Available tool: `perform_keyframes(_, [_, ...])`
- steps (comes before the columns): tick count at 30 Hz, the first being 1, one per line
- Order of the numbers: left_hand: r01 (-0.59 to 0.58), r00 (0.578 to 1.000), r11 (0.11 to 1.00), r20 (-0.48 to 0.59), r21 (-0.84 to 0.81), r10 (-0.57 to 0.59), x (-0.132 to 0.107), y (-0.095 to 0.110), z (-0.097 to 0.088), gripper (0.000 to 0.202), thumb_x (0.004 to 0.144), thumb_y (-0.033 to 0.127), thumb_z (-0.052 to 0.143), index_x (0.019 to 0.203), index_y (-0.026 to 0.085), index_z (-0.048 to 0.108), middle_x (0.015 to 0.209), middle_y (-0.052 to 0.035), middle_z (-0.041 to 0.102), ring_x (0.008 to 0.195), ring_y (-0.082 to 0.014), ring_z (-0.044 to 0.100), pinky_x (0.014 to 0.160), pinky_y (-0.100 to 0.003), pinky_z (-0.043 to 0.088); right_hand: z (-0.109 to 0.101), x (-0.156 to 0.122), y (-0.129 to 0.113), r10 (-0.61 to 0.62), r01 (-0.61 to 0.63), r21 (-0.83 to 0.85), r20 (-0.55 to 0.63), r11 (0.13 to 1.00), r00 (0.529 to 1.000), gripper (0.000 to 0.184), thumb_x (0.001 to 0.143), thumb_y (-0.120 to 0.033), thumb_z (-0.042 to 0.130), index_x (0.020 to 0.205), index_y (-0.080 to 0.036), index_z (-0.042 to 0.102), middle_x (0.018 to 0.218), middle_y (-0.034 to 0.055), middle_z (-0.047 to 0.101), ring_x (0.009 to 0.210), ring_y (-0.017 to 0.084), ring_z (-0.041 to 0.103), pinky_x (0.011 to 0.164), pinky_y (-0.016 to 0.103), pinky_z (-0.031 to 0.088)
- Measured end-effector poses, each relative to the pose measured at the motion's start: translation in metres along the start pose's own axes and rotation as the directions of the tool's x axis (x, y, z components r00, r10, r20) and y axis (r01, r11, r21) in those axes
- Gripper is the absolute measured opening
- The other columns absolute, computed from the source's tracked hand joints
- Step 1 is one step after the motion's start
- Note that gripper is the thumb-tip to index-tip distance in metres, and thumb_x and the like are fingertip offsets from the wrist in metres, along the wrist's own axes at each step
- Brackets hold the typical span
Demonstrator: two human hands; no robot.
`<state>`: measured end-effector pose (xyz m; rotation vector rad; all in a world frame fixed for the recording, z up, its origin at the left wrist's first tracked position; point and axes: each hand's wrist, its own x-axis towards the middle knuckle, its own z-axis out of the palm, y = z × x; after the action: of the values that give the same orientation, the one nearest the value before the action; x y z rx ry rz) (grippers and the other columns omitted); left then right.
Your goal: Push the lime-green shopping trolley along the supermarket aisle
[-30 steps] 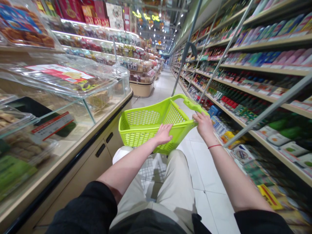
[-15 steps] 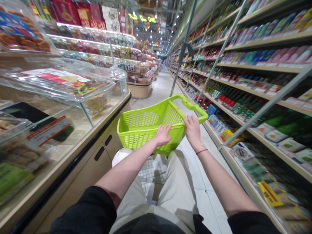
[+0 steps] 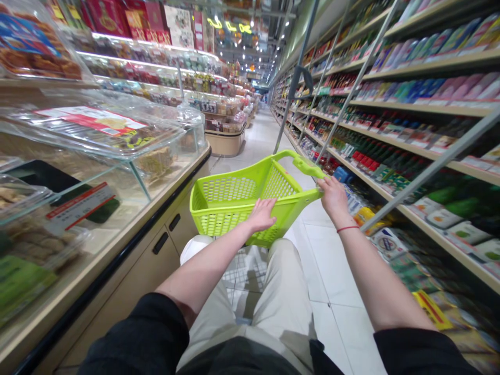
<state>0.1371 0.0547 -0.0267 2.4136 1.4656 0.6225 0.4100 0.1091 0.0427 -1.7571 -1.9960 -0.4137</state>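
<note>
A lime-green plastic shopping basket (image 3: 230, 217) with perforated walls sits tilted in front of my knees, its inside bare. My left hand (image 3: 262, 216) lies against the near side at the rim, its fingers stretched out. At the right end, my right hand (image 3: 334, 197) is closed on the corner of the basket's handle frame; its fingertips are partly hidden. The looped handle (image 3: 308, 167) rises above that corner, pointing away from me.
A glass-fronted counter (image 3: 172, 182) with packed food stands close on my left. Tall stocked shelves (image 3: 429, 151) line the right side, with slanted metal poles (image 3: 425, 174) before them. A tiled aisle (image 3: 260, 133) runs ahead between displays.
My right hand has slid right along the basket's edge to the handle's corner. My left hand stays at the near rim, and the basket has barely shifted.
</note>
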Motion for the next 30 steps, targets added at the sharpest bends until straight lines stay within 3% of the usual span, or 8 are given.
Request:
perform_keyframes(4, [-0.014, 1.000, 1.000, 0.003, 0.005, 0.014, -0.003, 0.000, -0.001, 0.078, 0.084, 0.030, 0.052, 0.156, 0.011, 0.028, 0.161, -0.0142, 0.036, 0.151, -0.0251, 0.029, 0.128, -0.045, 0.009, 0.004, -0.005, -0.005, 0.005, -0.006, -0.011, -0.053, 1.000, 0.999, 0.043, 0.095, -0.009, 0.040, 0.127, -0.015, 0.068, 0.143, 0.0137, 0.060, 0.141, 0.029, 0.043, 0.120, 0.044, 0.032])
perform_keyframes(8, [-0.008, 1.000, 1.000, 0.017, 0.003, 0.008, -0.004, 0.001, -0.002, 0.078, 0.085, 0.031, 0.052, 0.156, 0.010, 0.027, 0.162, -0.0153, 0.034, 0.151, -0.0254, 0.027, 0.128, -0.045, 0.008, 0.015, -0.018, -0.017, -0.012, 0.011, -0.013, -0.122, 1.000, 0.992, 0.041, 0.100, -0.015, 0.037, 0.130, -0.016, 0.065, 0.145, 0.0161, 0.057, 0.142, 0.031, 0.042, 0.119, 0.052, 0.031])
perform_keyframes(12, [-0.005, 1.000, 1.000, 0.019, -0.007, 0.006, -0.004, 0.001, -0.002, 0.078, 0.085, 0.031, 0.052, 0.156, 0.011, 0.027, 0.162, -0.0142, 0.034, 0.152, -0.0252, 0.026, 0.128, -0.046, 0.008, 0.032, -0.041, -0.052, -0.143, 0.148, 0.017, -0.174, 0.989, 0.974, 0.043, 0.100, -0.015, 0.036, 0.136, -0.014, 0.060, 0.146, 0.0194, 0.055, 0.143, 0.034, 0.041, 0.118, 0.057, 0.031])
perform_keyframes(15, [-0.009, 1.000, 1.000, 0.006, -0.010, 0.009, -0.004, 0.001, -0.002, 0.077, 0.084, 0.030, 0.052, 0.155, 0.011, 0.028, 0.161, -0.0141, 0.035, 0.151, -0.0254, 0.028, 0.127, -0.047, 0.010, 0.043, -0.055, -0.079, -0.280, 0.284, 0.016, -0.120, 0.959, 0.952, 0.048, 0.097, -0.011, 0.038, 0.141, -0.017, 0.056, 0.149, 0.0159, 0.054, 0.145, 0.030, 0.039, 0.120, 0.056, 0.028])
perform_keyframes(17, [-0.016, 1.000, 1.000, 0.001, -0.014, 0.016, -0.004, 0.000, -0.002, 0.078, 0.084, 0.030, 0.053, 0.155, 0.010, 0.029, 0.161, -0.0149, 0.036, 0.151, -0.0260, 0.029, 0.127, -0.047, 0.010, 0.045, -0.057, -0.084, -0.376, 0.378, 0.004, -0.093, 0.926, 0.922, 0.049, 0.096, -0.011, 0.041, 0.142, -0.021, 0.056, 0.151, 0.0128, 0.053, 0.146, 0.028, 0.039, 0.121, 0.055, 0.028])
perform_keyframes(21, [-0.019, 1.000, 1.000, 0.005, -0.011, 0.019, -0.004, -0.002, -0.001, 0.078, 0.084, 0.029, 0.052, 0.155, 0.011, 0.028, 0.161, -0.0143, 0.036, 0.151, -0.0255, 0.028, 0.128, -0.046, 0.010, 0.039, -0.043, -0.055, -0.389, 0.391, -0.012, -0.124, 0.920, 0.913, 0.045, 0.096, -0.013, 0.048, 0.137, -0.023, 0.060, 0.147, 0.0107, 0.057, 0.143, 0.028, 0.043, 0.119, 0.055, 0.031])
perform_keyframes(26, [-0.012, 1.000, 1.000, 0.021, 0.002, 0.012, -0.002, -0.003, 0.000, 0.079, 0.083, 0.029, 0.052, 0.156, 0.010, 0.027, 0.162, -0.0148, 0.034, 0.152, -0.0252, 0.027, 0.128, -0.045, 0.009, 0.032, -0.017, 0.000, -0.142, 0.170, 0.086, -0.263, 0.982, 0.954, 0.046, 0.094, -0.006, 0.041, 0.129, -0.018, 0.067, 0.139, 0.0136, 0.063, 0.140, 0.030, 0.046, 0.117, 0.059, 0.033])
perform_keyframes(30, [-0.006, 1.000, 1.000, 0.014, 0.002, 0.006, -0.001, -0.001, 0.001, 0.080, 0.083, 0.029, 0.051, 0.156, 0.010, 0.027, 0.163, -0.0139, 0.033, 0.152, -0.0249, 0.027, 0.128, -0.044, 0.008, 0.040, -0.020, -0.009, -0.117, 0.152, 0.085, -0.322, 0.985, 0.940, 0.046, 0.096, -0.009, 0.037, 0.130, -0.017, 0.066, 0.139, 0.0155, 0.062, 0.140, 0.031, 0.045, 0.115, 0.058, 0.034])
